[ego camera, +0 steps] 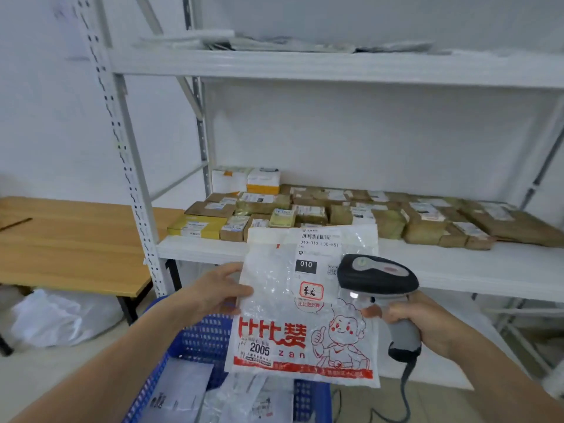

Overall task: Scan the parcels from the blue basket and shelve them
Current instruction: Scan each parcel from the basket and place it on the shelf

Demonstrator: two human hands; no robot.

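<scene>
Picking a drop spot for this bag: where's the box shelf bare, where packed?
Bare: the white front strip of the shelf, between the cardboard boxes and its edge, widest right of the scanner. Also the wooden table left of the upright. Crowded: the rear, boxes packed side by side.

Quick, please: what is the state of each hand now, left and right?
Left hand: closed, pinching the white parcel bag by its edge.
Right hand: closed, gripping the barcode scanner handle.
</scene>
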